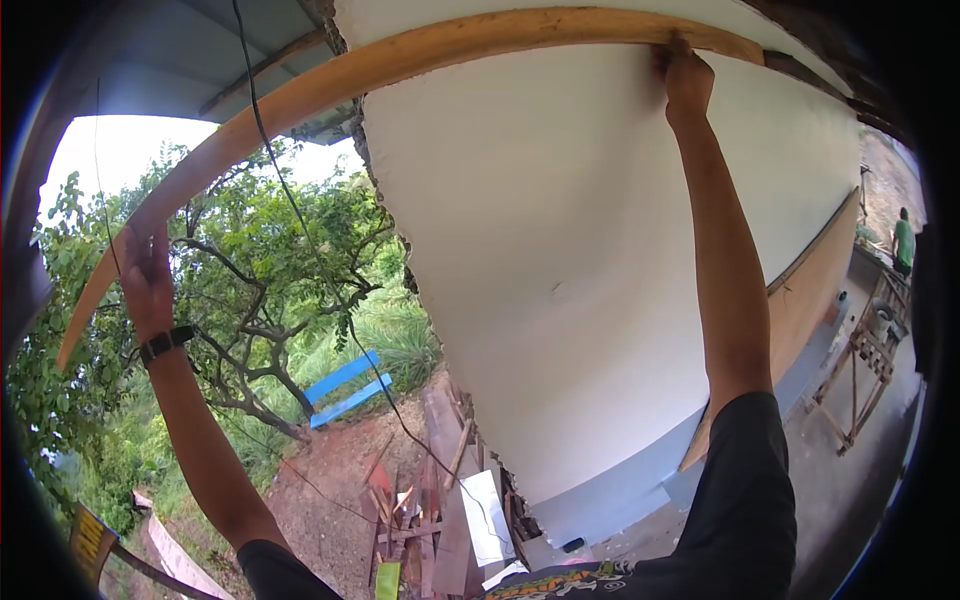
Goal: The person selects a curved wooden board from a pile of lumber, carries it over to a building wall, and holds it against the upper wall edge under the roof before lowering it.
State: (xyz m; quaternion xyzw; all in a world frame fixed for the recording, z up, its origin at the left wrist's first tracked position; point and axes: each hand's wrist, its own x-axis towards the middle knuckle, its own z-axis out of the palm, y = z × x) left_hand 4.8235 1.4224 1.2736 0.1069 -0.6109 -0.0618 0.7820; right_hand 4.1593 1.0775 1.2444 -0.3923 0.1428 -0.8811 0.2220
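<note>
A long wooden plank (430, 50) spans the top of the view, looking bowed through the wide lens. Its right part lies along the top of the white wall, while the left end reaches out past the wall's broken edge. My left hand (148, 285), with a dark band on its wrist, grips the plank near that left end. High on the right, my right hand (690, 82) is closed at the plank's lower edge. Its fingertips are partly blurred. Both arms are raised.
The white wall (560, 250) has a jagged left edge. A dark cable (300, 215) hangs in front. Below lie scrap boards (425, 525); a blue bench (345, 390) stands by a tree. At right are a wooden stand (860, 370) and a person in green (903, 245).
</note>
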